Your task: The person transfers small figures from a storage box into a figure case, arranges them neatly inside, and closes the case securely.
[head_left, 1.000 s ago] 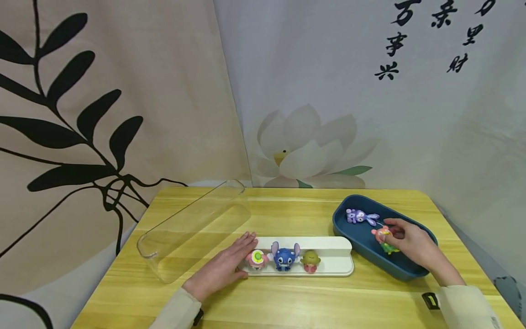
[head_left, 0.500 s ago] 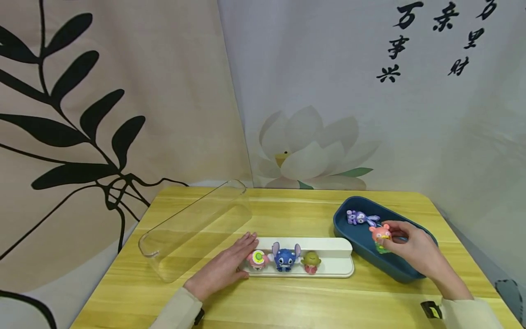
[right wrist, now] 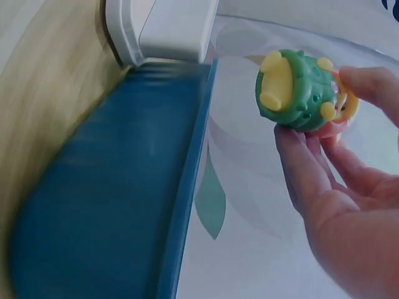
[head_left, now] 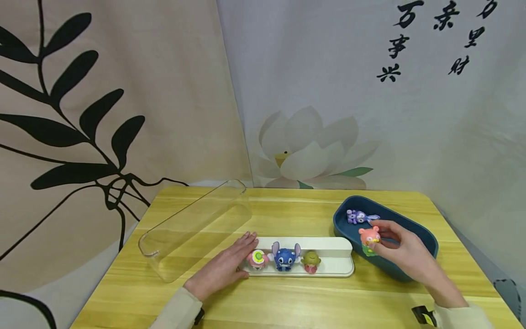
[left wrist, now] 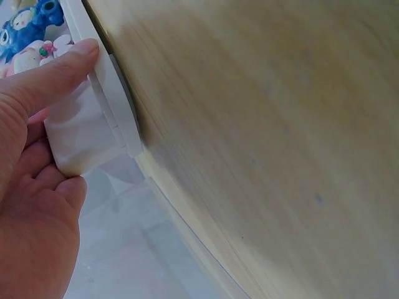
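Note:
My right hand point(head_left: 411, 253) pinches a toy figurine point(head_left: 370, 235) with a pink eared head and green body. It is raised over the left side of the blue tray point(head_left: 427, 233); the right wrist view shows the figurine's green body and yellow feet point(right wrist: 277, 81). With thumb in front and fingers round the end, my left hand point(head_left: 225, 267) grips the left end of a white stepped display base point(left wrist: 87, 124). On that base stand a pink figurine point(head_left: 257, 259), a blue big-eared figurine point(head_left: 284, 256) and an olive-green figurine point(head_left: 311, 262). A purple figurine point(head_left: 361, 217) lies in the tray.
A clear plastic cover point(head_left: 193, 233) rests on the wooden table point(head_left: 287, 297) at the left, behind my left hand. The tray's near-left wall sits close to the base's right end. A printed curtain point(head_left: 312, 91) hangs behind the table.
My right hand has lifted the pink-and-green figurine from the tray and turned it upright, shifting it left toward the base. My left hand stays on the base.

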A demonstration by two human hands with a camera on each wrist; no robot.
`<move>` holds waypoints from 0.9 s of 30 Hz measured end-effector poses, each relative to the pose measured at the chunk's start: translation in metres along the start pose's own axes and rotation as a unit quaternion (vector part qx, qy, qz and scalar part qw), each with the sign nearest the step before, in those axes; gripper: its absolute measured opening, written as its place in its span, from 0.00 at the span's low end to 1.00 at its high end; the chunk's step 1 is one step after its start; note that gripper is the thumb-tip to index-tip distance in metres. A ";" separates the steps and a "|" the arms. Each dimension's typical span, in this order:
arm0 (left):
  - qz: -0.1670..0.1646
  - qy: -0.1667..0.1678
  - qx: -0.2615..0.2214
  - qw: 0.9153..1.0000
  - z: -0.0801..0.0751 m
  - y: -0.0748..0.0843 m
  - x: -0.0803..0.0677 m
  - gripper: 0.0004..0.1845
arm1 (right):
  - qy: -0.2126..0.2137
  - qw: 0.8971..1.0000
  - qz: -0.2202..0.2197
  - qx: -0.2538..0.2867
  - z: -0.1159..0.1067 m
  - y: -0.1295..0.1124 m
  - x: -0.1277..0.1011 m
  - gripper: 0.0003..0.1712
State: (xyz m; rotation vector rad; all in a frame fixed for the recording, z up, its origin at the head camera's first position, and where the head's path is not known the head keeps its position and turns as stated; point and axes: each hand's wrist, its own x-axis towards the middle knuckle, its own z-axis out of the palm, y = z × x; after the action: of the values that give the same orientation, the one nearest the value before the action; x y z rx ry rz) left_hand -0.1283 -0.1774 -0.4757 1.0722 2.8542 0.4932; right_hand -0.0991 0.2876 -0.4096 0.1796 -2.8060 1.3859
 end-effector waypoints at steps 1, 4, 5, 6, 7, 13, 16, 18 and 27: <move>-0.001 0.000 -0.002 1.000 0.000 0.000 0.000 0.49 | 0.000 1.000 -0.007 0.005 0.002 0.000 0.000 0.34; -0.002 -0.001 -0.004 1.000 0.000 0.001 0.000 0.49 | 0.001 0.999 -0.032 0.023 0.008 -0.001 0.000 0.33; -0.003 -0.001 -0.004 1.000 0.000 0.001 0.000 0.49 | 0.000 0.999 -0.043 0.029 0.010 -0.001 0.001 0.32; -0.004 -0.002 -0.003 1.000 0.000 0.001 0.001 0.49 | -0.001 0.998 -0.055 0.034 0.012 -0.001 0.001 0.30; -0.004 -0.002 -0.002 1.000 0.000 0.001 0.001 0.49 | -0.002 0.997 -0.065 0.038 0.015 -0.001 0.001 0.28; -0.006 -0.004 0.001 1.000 -0.001 0.002 0.001 0.49 | -0.021 0.996 -0.086 0.027 0.029 -0.003 0.002 0.21; -0.005 -0.005 0.000 1.000 -0.001 0.001 0.002 0.49 | -0.024 0.996 -0.083 -0.008 0.035 -0.004 0.002 0.21; -0.005 -0.005 0.000 1.000 -0.001 0.001 0.002 0.49 | -0.023 0.996 -0.083 -0.033 0.038 -0.005 0.003 0.21; 0.001 0.000 -0.001 1.000 0.000 0.001 0.001 0.49 | -0.046 0.992 -0.116 -0.026 0.057 -0.002 0.004 0.22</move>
State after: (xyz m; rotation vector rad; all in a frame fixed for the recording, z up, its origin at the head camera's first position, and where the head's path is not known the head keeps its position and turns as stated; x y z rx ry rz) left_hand -0.1288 -0.1760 -0.4752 1.0744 2.8527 0.4970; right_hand -0.1004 0.2411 -0.4428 0.5621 -2.7786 1.2835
